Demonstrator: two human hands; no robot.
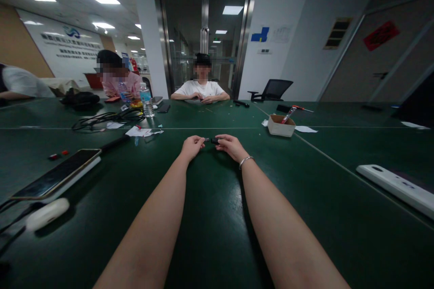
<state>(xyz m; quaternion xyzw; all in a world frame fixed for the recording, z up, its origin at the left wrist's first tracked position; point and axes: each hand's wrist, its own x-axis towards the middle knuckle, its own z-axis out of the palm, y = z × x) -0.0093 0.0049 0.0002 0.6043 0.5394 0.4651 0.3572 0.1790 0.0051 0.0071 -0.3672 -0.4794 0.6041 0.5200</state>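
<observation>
Just above the green table, my left hand is closed in a pinch on a small grey piece whose tip points right. Facing it, my right hand grips a short black cylindrical piece between thumb and fingers. A narrow gap seems to separate the two pieces. Both are too small for me to tell their exact kind. A silver bracelet circles my right wrist.
On the green table lie a phone, a white oval device, black cables, paper scraps and a water bottle. Rightward are a small box and a white device. A person sits opposite.
</observation>
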